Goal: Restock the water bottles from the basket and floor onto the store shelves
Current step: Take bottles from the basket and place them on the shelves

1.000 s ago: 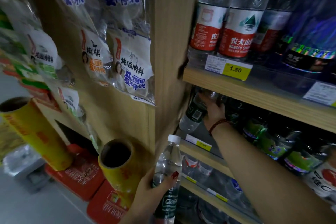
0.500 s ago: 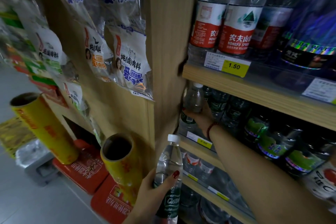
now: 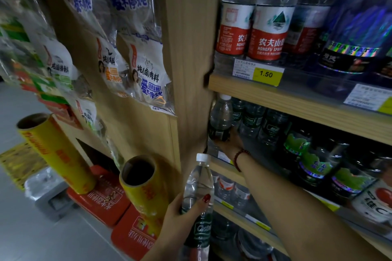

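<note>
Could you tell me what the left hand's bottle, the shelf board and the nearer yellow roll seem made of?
The bottle in the left hand: clear, glossy plastic, seemingly; you see through it and it glints. The shelf board: pale wood or wood-look laminate, matte, with grain lines. The yellow roll: likely cardboard tube under shiny film, given its dull brown core.

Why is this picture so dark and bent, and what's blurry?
Head view: dim, the lower shelves deep in shadow, where the right hand grips a shelf bottle; the wide lens bows the wooden upright; the hanging packets at left smear with motion blur; the holographic label glints; the held bottle in the left hand and the price tag are fairly sharp.
</note>
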The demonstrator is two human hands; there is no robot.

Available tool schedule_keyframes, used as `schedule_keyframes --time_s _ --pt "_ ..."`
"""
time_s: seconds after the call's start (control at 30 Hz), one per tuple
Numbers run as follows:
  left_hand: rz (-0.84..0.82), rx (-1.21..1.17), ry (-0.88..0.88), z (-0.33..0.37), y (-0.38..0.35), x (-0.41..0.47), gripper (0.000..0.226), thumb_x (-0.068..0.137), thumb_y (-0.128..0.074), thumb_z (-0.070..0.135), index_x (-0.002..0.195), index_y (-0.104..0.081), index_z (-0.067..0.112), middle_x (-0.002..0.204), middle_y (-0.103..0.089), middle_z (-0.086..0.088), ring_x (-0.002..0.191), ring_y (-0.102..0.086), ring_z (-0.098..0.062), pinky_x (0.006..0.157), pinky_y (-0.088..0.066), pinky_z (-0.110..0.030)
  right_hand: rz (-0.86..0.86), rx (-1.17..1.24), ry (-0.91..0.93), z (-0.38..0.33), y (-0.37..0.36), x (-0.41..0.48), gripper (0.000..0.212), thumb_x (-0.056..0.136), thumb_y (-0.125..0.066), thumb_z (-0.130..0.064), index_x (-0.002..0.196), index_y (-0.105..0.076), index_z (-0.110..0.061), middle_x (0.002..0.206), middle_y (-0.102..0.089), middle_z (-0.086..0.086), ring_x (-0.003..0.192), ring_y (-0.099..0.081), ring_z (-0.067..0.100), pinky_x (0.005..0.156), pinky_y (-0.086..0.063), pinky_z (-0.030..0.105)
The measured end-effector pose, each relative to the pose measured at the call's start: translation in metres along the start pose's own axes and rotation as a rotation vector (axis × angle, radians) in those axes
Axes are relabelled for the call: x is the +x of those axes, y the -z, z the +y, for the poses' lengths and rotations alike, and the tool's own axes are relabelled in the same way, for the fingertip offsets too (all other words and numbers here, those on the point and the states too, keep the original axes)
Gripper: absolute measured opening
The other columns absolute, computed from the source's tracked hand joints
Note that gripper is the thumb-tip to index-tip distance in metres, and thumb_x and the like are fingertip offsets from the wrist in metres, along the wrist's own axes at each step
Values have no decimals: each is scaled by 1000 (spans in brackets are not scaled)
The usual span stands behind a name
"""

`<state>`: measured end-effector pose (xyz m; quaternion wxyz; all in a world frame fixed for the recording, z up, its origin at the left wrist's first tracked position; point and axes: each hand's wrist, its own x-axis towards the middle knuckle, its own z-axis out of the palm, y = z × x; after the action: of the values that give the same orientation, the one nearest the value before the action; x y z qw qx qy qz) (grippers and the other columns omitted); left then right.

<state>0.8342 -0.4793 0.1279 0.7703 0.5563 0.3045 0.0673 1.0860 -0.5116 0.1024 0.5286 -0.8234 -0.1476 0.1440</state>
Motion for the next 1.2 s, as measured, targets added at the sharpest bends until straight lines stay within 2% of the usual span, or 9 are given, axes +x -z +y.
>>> schedule_keyframes --time_s 0.2,0.27,0.37,0.43,0.53,0.67,0.8,1.0,1.2 --pt "-47 16 -4 7 -11 4 23 77 -72 11 99 -67 17 82 -77 -3 72 -74 -18 60 -53 -26 -78 171 9 -24 17 -26 43 80 -76 -22 116 -54 -23 111 -62 -3 98 -58 12 88 -46 28" --pt "-57 14 -8 7 -15 6 25 75 -74 12 98 -66 18 79 -77 -3 69 -73 -18 59 -53 -26 -78 244 1 -26 25 -42 37 81 -74 -19 110 -52 -26 109 -64 -5 95 -60 11 90 -47 30" --pt "-89 2 -6 6 -24 12 44 62 -78 25 104 -65 17 87 -76 -7 77 -74 -24 64 -55 -31 -67 277 -33 -17 37 -72 13 86 -68 -21 96 -60 -26 121 -65 7 109 -61 20 99 -48 39" --pt "-101 0 -8 6 -29 15 50 61 -77 28 107 -65 16 91 -76 -9 82 -73 -26 66 -55 -32 -64 366 -87 -7 44 -99 5 88 -65 -25 93 -65 -24 106 -70 4 102 -65 18 88 -53 31" --pt "-111 10 -17 6 -39 21 43 66 -77 30 105 -67 14 88 -76 -8 79 -74 -23 63 -55 -29 -123 414 -132 8 52 -146 19 85 -62 -37 97 -67 -24 96 -73 -6 91 -68 8 75 -53 21" --pt "-124 34 -32 9 -55 30 50 59 -76 40 98 -69 10 87 -76 -11 80 -73 -25 69 -58 -33 -202 455 -185 30 50 -177 11 87 -66 -10 95 -65 -18 94 -74 -2 84 -69 7 74 -56 24" --pt "-167 31 -39 15 -72 38 36 74 -77 31 99 -70 7 89 -75 -16 83 -73 -30 73 -59 -38 -195 420 -139 37 52 -185 55 58 -83 -23 108 -64 -13 103 -74 7 100 -69 21 88 -55 34" --pt "-169 97 -77 20 -87 47 28 73 -80 33 88 -73 11 83 -75 -12 82 -72 -26 75 -59 -38 -192 441 -110 26 69 -174 21 73 -74 11 92 -69 4 83 -75 8 78 -72 17 66 -55 24" --pt "-291 256 -172 33 -78 61 31 73 -80 33 96 -72 13 91 -76 -5 90 -72 -19 81 -57 -34 -191 388 -101 18 73 -154 32 67 -78 8 95 -75 -7 96 -75 13 94 -71 26 86 -56 38"
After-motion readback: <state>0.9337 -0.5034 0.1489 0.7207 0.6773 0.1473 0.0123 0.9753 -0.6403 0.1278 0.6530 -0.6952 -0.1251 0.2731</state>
